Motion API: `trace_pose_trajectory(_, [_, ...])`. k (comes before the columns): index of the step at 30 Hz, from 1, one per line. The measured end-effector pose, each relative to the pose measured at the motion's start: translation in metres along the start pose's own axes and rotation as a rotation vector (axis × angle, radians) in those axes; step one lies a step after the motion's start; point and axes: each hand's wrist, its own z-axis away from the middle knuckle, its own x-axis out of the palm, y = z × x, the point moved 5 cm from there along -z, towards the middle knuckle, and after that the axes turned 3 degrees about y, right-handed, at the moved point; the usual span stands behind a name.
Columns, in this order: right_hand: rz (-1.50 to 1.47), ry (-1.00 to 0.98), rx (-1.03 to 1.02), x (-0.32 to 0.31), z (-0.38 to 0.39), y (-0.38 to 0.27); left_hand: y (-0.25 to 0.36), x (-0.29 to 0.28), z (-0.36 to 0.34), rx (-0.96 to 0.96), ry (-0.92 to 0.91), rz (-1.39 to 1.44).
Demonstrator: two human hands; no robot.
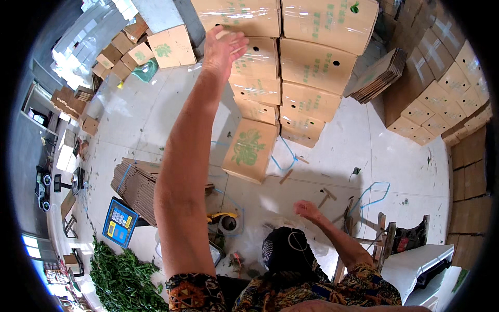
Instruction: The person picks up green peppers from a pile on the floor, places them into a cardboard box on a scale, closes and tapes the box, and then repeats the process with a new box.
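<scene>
My left hand (226, 49) reaches up with spread fingers against the stacked tan cartons (254, 60), at the upper left of the middle column; whether it touches the cardboard I cannot tell. My right hand (306, 210) is held low at the right with loosely bent fingers and nothing visible in it. A single carton (249, 148) with a green printed plant stands in front of the stack. Below, between my arms, lie a tape dispenser with a roll (228, 222) and pale plastic film.
Flattened cartons (132, 182), a blue scale (119, 221) and a leafy heap (119, 275) are at left. More cartons (431, 104) rise at right, beside leaning flattened cardboard (377, 75). A wooden stand (379, 234) and white box (416, 270) are lower right. Blue straps litter the floor.
</scene>
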Motion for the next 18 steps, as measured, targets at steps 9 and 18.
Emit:
trace_pose_trajectory(9, [0.003,-0.017,-0.069,-0.008,-0.026,-0.005,-0.026,-0.004,-0.035,0.072,0.074,0.107])
trace_pose_trajectory(18, [-0.511,0.138,-0.175,-0.035,-0.090,-0.081,-0.083,-0.030,0.015,0.389,-0.010,0.093])
